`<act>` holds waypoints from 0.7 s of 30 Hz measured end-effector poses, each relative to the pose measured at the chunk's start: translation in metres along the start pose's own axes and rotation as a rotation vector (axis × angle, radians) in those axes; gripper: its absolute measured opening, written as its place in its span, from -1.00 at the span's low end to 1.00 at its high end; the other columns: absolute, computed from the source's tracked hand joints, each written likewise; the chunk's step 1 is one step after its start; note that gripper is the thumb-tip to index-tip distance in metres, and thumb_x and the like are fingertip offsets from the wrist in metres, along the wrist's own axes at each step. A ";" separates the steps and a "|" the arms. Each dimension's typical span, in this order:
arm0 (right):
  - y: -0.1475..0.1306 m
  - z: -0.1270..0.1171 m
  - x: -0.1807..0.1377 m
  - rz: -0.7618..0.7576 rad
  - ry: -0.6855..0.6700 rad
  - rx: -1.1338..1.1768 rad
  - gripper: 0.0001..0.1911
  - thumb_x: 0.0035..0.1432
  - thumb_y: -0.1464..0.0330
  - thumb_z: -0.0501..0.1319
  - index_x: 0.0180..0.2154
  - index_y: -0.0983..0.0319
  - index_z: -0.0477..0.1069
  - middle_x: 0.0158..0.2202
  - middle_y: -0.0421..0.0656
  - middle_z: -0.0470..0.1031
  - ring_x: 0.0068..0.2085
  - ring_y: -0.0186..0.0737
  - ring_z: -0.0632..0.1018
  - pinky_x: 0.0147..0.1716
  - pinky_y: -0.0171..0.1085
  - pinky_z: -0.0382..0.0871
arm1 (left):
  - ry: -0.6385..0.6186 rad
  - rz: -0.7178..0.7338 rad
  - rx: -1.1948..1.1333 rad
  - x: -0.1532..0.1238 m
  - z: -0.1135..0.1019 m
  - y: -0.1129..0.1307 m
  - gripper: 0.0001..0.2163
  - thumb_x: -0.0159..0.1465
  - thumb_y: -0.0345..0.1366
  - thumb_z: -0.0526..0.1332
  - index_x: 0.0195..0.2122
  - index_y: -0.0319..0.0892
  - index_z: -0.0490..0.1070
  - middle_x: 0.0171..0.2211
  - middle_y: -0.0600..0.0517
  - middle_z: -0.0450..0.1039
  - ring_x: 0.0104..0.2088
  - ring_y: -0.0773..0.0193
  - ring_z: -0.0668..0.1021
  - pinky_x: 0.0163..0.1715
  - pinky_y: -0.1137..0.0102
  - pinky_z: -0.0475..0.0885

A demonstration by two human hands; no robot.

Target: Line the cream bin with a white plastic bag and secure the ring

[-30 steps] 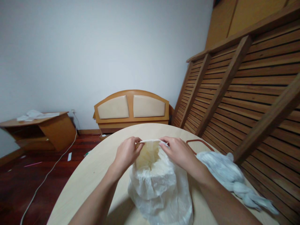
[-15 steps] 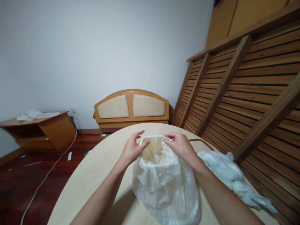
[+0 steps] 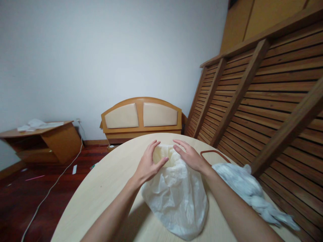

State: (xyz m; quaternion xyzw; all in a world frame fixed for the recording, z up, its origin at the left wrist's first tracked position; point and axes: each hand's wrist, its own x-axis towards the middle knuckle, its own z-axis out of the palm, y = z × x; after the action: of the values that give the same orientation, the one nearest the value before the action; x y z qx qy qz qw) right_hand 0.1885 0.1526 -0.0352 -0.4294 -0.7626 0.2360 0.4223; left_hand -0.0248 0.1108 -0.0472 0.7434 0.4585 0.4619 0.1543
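Observation:
A thin white plastic bag [image 3: 180, 198] is draped over what looks like a bin, its loose end spread toward me on the table. The opening faces up, and a pale yellowish inside shows. My left hand [image 3: 150, 163] curves around the left of the rim, fingers apart from the thumb, which reaches over the opening. At the right of the rim is my right hand [image 3: 189, 154], its fingers stretched out, the thumb close to the plastic. Neither hand grips the bag; whether they lightly touch it I cannot tell.
On the round pale table [image 3: 101, 198], a reddish-brown ring-like frame [image 3: 214, 151] and a bundled whitish plastic bag [image 3: 242, 181] lie to the right. A slatted wooden panel [image 3: 247, 111] leans beyond them. A headboard [image 3: 141, 116] and a low cabinet [image 3: 58, 141] stand by the wall.
My right hand has let go of the bag's edge and its fingers have straightened. My left hand has moved slightly right over the opening. The bag's loose end has drawn in.

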 end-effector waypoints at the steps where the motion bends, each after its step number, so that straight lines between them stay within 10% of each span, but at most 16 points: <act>1: -0.003 -0.003 -0.002 -0.043 -0.056 0.010 -0.34 0.33 -0.03 0.12 0.28 0.23 0.31 0.35 0.06 0.29 0.37 -0.04 0.29 0.37 0.03 0.07 | -0.004 0.014 -0.009 0.000 0.000 0.000 -0.36 0.26 -0.01 0.29 0.29 -0.18 0.21 0.37 -0.25 0.16 0.38 -0.03 0.24 0.38 0.00 0.10; 7: 0.002 -0.006 -0.009 -0.172 -0.311 -0.004 0.16 0.02 -0.14 0.37 0.44 0.20 -0.06 0.50 0.12 -0.18 0.49 0.05 -0.09 0.41 0.12 -0.15 | 0.038 0.081 -0.136 -0.005 0.004 -0.010 -0.18 0.15 0.09 0.37 0.33 -0.16 0.13 0.41 -0.25 0.06 0.41 -0.09 0.16 0.40 -0.01 0.06; 21: 0.033 0.029 -0.055 -0.045 -0.089 0.250 0.49 -0.10 0.08 0.52 0.43 0.15 -0.60 0.50 0.19 -0.29 0.49 -0.03 -0.10 0.42 0.05 -0.18 | -0.061 -0.114 -0.340 -0.046 0.009 -0.034 0.09 0.20 0.03 0.37 0.43 -0.13 -0.51 0.41 -0.35 -0.03 0.38 -0.04 0.26 0.36 0.03 0.14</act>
State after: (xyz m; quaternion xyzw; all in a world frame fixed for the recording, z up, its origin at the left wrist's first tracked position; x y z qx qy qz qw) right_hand 0.1939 0.1228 -0.0988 -0.3454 -0.7545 0.3386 0.4436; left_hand -0.0426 0.0928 -0.0996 0.6930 0.4106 0.5005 0.3174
